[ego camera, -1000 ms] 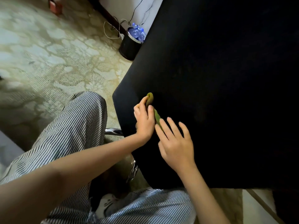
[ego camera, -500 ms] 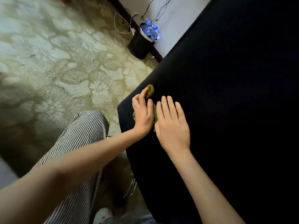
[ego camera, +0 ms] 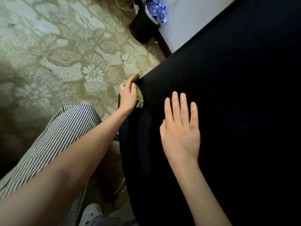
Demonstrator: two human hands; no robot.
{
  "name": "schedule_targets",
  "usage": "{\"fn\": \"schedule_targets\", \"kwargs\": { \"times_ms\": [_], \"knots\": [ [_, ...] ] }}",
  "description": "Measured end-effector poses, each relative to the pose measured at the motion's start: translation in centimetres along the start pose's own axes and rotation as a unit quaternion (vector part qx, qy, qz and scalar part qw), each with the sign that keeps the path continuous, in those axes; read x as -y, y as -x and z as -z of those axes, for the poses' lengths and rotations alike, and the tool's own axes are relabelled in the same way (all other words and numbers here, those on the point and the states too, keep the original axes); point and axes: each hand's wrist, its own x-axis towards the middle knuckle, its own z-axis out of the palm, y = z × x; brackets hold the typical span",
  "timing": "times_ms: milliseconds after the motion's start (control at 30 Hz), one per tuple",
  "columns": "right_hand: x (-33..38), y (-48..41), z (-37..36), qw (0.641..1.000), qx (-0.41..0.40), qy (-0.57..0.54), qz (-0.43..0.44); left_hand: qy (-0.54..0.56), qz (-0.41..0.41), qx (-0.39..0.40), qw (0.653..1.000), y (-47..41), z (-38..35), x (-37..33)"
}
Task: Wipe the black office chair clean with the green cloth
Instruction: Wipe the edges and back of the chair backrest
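Observation:
The black office chair fills the right half of the view as a broad dark fabric surface. My left hand grips the green cloth and presses it against the chair's left edge. A bit of cloth also shows above my fingers. My right hand lies flat on the chair fabric, fingers spread and empty, to the right of and nearer than the left hand.
A patterned beige carpet covers the floor on the left. A black waste bin with blue plastic bottles stands by the white wall, cables beside it. My striped trouser leg and a white shoe are at lower left.
The view swung so the chair edge sits further right. My left hand slid with the cloth to the chair's edge. My right hand drew away from the cloth, lower and to the right.

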Motion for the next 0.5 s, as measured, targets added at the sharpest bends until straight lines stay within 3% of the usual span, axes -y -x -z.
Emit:
{"fn": "schedule_targets", "kwargs": {
  "times_ms": [133, 367, 500],
  "knots": [
    [-0.1, -0.1, 0.2, 1.000, 0.001, -0.005, 0.006, -0.015, 0.005, -0.004, 1.000, 1.8, -0.2, -0.3],
    [-0.5, -0.1, 0.3, 0.999, 0.006, -0.040, 0.004, 0.024, -0.131, 0.048, 0.990, 6.8, -1.2, -4.8],
    [-0.5, 0.0, 0.2, 0.999, 0.004, -0.052, 0.007, 0.022, -0.177, 0.027, 0.984, 5.5, -1.3, -5.0]
  ]
}}
